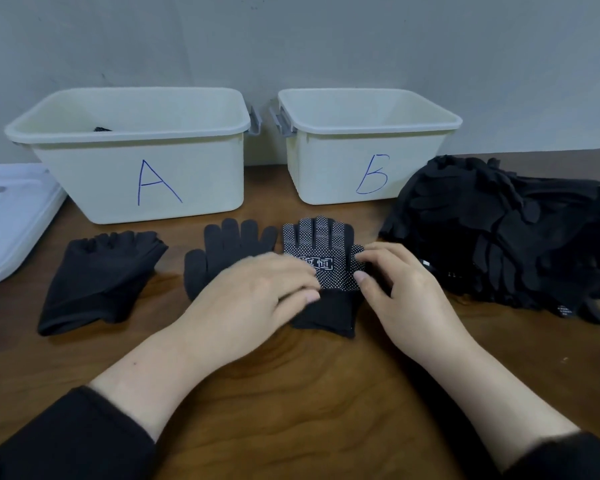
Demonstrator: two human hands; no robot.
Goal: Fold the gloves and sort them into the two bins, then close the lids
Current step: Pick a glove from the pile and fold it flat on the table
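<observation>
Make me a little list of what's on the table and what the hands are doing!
bin A: open, something dark inside
bin B: open, inside looks bare
lids: off, lying left of bin A
dotted glove: flat, dots up, under both hands
plain glove: flat, beside the dotted glove
fingerless gloves: lying at the left
glove pile: right of bin B
left hand: pressing on both gloves
right hand: fingertips on the dotted glove
</observation>
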